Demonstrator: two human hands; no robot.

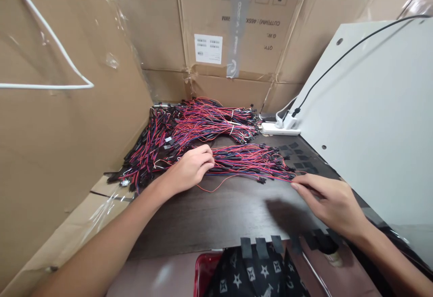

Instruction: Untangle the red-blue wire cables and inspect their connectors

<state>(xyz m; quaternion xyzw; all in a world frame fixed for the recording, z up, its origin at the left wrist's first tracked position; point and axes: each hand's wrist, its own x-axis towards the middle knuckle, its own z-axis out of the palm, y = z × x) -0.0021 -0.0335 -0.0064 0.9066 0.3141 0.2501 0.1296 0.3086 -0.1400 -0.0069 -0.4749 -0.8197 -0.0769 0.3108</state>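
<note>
A loose bundle of red, blue and black wires with small black connectors lies across the dark table. My left hand is closed over the left part of this bundle, fingers curled at the wires; exactly which strands it grips is hidden. At the bundle's right end, my right hand pinches the tip of a wire strand between thumb and forefinger. One thin orange wire loops out toward the front edge. Behind lie tied wire bundles, held by white ties.
More tangled wires heap at the left against a cardboard wall. At the back right are a white power strip and a white panel. Strips of black tape hang from the table's front edge.
</note>
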